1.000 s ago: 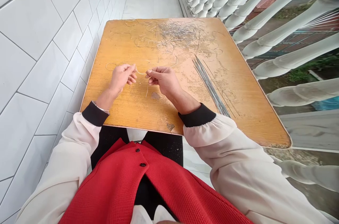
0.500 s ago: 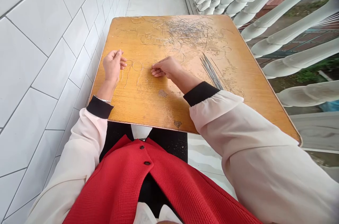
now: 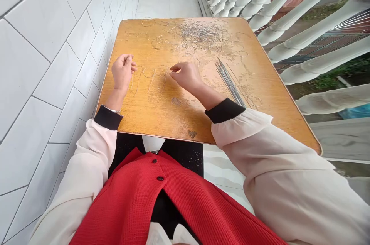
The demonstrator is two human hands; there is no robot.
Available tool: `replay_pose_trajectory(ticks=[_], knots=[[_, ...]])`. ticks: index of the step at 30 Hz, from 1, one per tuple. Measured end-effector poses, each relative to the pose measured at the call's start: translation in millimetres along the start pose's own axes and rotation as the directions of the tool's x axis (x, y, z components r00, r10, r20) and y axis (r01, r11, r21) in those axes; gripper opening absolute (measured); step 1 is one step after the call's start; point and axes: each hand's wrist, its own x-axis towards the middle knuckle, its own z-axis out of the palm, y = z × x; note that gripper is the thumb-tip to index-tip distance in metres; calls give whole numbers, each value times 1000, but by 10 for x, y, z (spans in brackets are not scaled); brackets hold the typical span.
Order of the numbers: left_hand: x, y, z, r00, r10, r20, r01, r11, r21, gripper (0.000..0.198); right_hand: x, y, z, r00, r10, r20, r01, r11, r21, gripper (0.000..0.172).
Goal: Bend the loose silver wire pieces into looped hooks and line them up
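A length of thin wire (image 3: 149,85) stretches between my two hands above the table. Two round loops show in it, with several thin ends hanging down. My left hand (image 3: 123,70) is closed, thumb against the forefinger, and pinches the wire's left end. On the other side, my right hand (image 3: 187,76) has its thumb and forefinger pressed together at the wire's right end, beside the second loop. The exact grip points are too fine to make out.
Tangled wire pieces (image 3: 200,32) lie in a heap at the wooden table's (image 3: 138,117) far side. A bundle of straight grey wires (image 3: 228,79) rests right of my right hand. White tiled wall (image 3: 69,44) stands left; a white balustrade (image 3: 291,52) runs along the right.
My right hand has moved a little to the right, and a second loop now shows between the hands. My left hand has stayed nearly in place.
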Motion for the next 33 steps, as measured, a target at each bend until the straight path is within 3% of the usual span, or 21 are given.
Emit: replay_pose_trajectory(ticks=[3, 5, 8, 10, 16, 22, 25, 27, 30, 33], knots=[[13, -108, 50, 990, 122, 72, -133, 974, 185, 14, -102, -40, 37, 986, -158, 45, 164, 941, -296, 45], [-10, -166, 108, 959, 181, 217, -249, 904, 348, 29, -141, -87, 81, 963, -238, 123, 267, 894, -359, 58], [-85, -193, 199, 895, 129, 426, -372, 744, 556, 51, -149, -123, 150, 940, -257, 225, 330, 853, -403, 70], [-138, -181, 237, 869, 57, 491, -406, 650, 642, 58, -135, -115, 185, 928, -247, 279, 348, 842, -411, 75], [-214, -148, 245, 834, -60, 548, -448, 505, 738, 58, -41, -28, 222, 884, -262, 388, 410, 833, -371, 82], [-262, -80, 230, 836, -103, 538, -462, 395, 794, 60, 74, 1, 225, 854, -312, 416, 469, 808, -356, 84], [-267, -59, 223, 842, -113, 527, -457, 368, 810, 62, 96, 25, 149, 871, -343, 351, 460, 821, -340, 79], [-244, -80, 216, 851, -97, 517, -447, 384, 808, 62, 116, 76, 34, 910, -336, 242, 405, 847, -344, 69], [-157, -165, 192, 883, 3, 469, -419, 454, 787, 60, 194, 219, -208, 981, -196, 1, 183, 913, -364, 45], [-32, -276, 148, 914, 199, 355, -401, 588, 702, 53, 344, 397, -406, 985, 8, -170, -69, 931, -357, 32]])
